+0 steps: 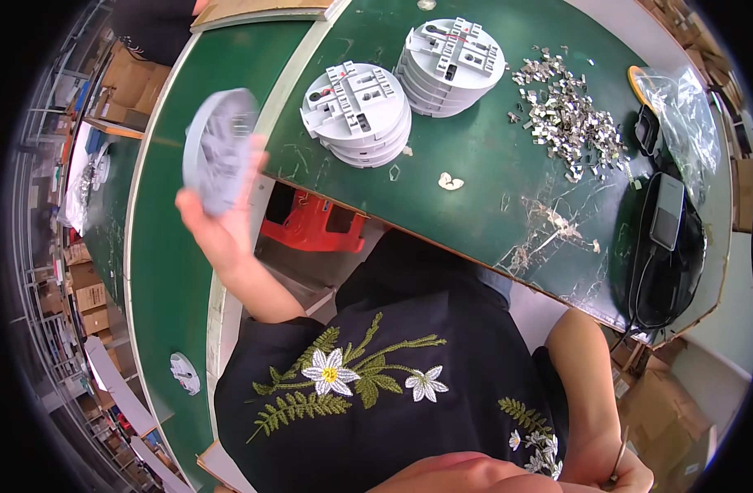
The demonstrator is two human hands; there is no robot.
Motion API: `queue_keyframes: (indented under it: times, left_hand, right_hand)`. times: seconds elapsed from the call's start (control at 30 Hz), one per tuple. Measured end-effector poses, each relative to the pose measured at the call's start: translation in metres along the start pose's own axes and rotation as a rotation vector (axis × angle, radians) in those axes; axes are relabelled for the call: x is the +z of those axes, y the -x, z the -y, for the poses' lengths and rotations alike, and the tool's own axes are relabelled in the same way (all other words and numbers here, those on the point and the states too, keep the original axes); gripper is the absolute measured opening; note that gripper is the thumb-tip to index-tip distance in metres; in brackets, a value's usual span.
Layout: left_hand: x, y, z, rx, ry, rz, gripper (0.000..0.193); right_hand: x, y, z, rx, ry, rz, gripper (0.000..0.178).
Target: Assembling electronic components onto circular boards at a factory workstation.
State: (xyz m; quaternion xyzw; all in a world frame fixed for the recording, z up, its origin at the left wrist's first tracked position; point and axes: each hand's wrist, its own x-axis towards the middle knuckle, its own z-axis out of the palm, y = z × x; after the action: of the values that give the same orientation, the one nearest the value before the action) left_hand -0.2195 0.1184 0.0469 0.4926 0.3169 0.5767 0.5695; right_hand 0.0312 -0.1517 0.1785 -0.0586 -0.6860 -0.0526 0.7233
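My left hand is raised over the green belt at the left and grips a round pale-grey plastic housing, held on edge and blurred by motion. Down at the lower right, near my body, my right hand has its fingers closed around a thin metallic piece too small to name. Two stacks of similar round housings stand on the green table: a nearer stack and a farther stack. Small slots and a dark round part show on their top faces.
A heap of small metal pieces spreads across the table's right half. Beyond it lie a clear plastic bag, a black bag and a grey device with a cable. A red stool stands below. Another round part rests on the belt.
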Motion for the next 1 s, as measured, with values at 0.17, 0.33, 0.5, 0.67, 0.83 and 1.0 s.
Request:
queue_keyframes:
  times: [0.17,0.33,0.5,0.67,0.83,1.0]
  left_hand:
    - [-0.128,-0.064,0.030,-0.386,-1.501,-0.347,0.104]
    - [-0.017,-0.024,0.040,0.276,-1.504,-0.168,0.080]
    - [0.063,-0.023,0.016,0.314,-0.999,0.428,0.093]
    - [0.080,-0.038,0.012,0.060,-1.037,0.500,0.096]
    - [0.098,-0.032,0.022,0.457,-1.335,0.494,0.088]
    - [0.126,-0.008,0.051,0.687,-1.642,0.659,0.083]
  right_hand:
    - [-0.020,0.025,0.052,-0.411,0.523,-0.242,0.018]
    - [-0.019,0.034,0.065,-0.449,0.504,-0.145,0.021]
    - [0.000,0.007,0.006,-0.110,0.290,0.025,0.025]
    - [-0.005,0.027,0.032,-0.549,0.399,-0.247,0.026]
    - [-0.003,0.023,0.031,-0.863,0.408,-0.476,0.027]
    - [-0.003,0.021,0.029,-0.594,0.557,-0.252,0.027]
